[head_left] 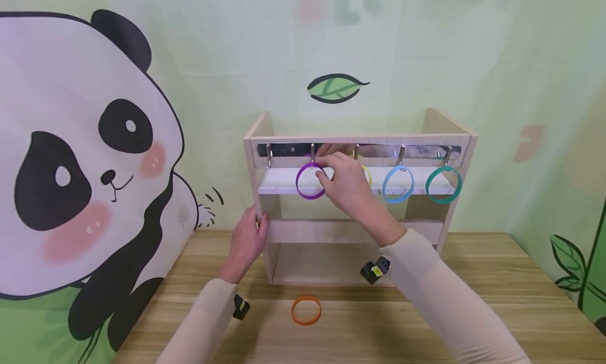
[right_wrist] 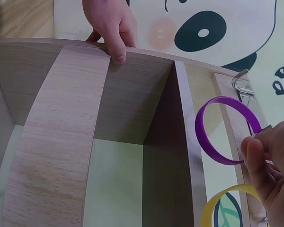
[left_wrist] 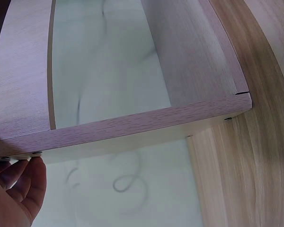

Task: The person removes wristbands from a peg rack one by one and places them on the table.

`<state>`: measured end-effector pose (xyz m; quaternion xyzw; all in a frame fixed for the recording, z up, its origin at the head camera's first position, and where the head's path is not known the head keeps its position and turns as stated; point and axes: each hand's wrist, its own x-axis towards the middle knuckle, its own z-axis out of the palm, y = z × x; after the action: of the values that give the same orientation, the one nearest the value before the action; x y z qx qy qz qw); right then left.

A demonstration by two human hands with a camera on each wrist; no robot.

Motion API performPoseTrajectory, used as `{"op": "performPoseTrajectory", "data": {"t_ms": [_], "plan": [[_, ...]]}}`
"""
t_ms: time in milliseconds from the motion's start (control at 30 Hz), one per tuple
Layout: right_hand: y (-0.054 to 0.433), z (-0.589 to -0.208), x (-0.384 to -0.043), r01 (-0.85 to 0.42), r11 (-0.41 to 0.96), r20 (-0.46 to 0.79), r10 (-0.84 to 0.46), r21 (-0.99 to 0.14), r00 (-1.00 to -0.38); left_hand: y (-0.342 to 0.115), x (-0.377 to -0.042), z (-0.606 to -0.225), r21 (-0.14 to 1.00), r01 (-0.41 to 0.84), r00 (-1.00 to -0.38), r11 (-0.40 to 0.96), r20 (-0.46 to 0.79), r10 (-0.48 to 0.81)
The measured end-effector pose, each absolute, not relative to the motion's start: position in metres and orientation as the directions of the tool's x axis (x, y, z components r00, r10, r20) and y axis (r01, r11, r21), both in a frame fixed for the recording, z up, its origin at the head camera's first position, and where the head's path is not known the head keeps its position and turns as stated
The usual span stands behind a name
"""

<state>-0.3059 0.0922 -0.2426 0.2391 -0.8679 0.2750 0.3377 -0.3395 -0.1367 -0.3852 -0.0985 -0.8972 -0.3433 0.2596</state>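
My right hand [head_left: 347, 182] pinches a thin purple ring [head_left: 310, 197] by its right side, between thumb and fingers. The ring's top is right at the tip of the second hook [head_left: 312, 152] from the left on a shiny metal rail. My left hand [head_left: 248, 238] grips the left side panel of a small wooden shelf [head_left: 262, 195]; in the right wrist view its thumb lies on the panel's inner face. A yellow ring [right_wrist: 209, 208], partly behind my right hand in the head view, hangs at the middle hook. Light blue [head_left: 397, 201] and teal [head_left: 442, 201] rings hang further right.
An orange ring [head_left: 293, 312] lies on the wood-grain table [head_left: 341, 332] in front of the shelf. The leftmost hook [head_left: 269, 158] holds no ring. Behind stands a pale green backdrop [head_left: 213, 90] with a printed panda.
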Motion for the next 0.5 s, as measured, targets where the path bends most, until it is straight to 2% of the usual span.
{"op": "performPoseTrajectory", "data": {"t_ms": [500], "plan": [[0.0971,-0.2447,-0.3008,-0.642,0.695,0.787,-0.180,-0.323,-0.591,-0.1365,-0.3403,-0.3871,0.553,0.379,-0.823,0.742,0.568,-0.003]]}}
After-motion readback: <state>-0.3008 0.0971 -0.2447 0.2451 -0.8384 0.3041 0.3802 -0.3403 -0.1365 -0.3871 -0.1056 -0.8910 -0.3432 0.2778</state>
